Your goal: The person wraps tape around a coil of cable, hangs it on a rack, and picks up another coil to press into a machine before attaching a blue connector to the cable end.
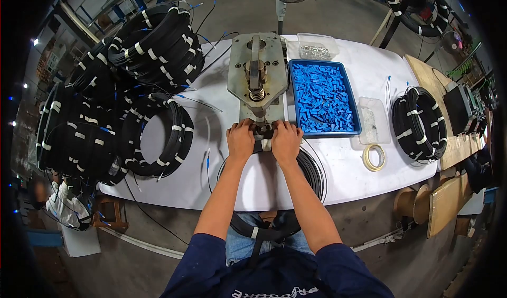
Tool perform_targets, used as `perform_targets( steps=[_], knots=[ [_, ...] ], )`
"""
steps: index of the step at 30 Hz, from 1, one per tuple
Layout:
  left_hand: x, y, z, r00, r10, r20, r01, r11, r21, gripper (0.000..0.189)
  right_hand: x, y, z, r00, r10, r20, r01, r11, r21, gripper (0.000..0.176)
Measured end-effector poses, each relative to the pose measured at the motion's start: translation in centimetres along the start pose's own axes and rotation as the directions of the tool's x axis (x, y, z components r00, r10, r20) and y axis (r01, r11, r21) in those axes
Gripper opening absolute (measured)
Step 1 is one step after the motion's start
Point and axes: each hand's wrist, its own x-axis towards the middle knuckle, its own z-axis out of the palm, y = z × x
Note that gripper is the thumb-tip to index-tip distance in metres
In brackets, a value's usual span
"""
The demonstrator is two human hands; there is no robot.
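Both hands are at the foot of a metal press (257, 68) that stands on the white table. My left hand (241, 139) is closed at the left of the press's lower part, and my right hand (286, 141) is closed at its right. What their fingers hold is too small and hidden to make out. Under my wrists a coil of black cable (310, 174) lies at the table's front edge and hangs over it toward my lap. A whitish band on the coil shows between the hands.
Stacked black coils (158, 49) fill the left side. Right of the press are a blue tray (360, 126) of blue pieces, a clear box (332, 44) of small metal parts, another clear box (374, 121), a tape roll (374, 157) and a black coil (417, 123).
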Motion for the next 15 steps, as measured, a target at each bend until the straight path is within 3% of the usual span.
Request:
perform_targets(
  steps=[15],
  knots=[
    [0.00,0.29,-0.24,1.000,0.001,-0.025,-0.001,1.000,-0.006,0.015,0.03,-0.05,0.00,1.000,0.008,-0.001,-0.008,1.000,-0.004,0.017]
  ],
)
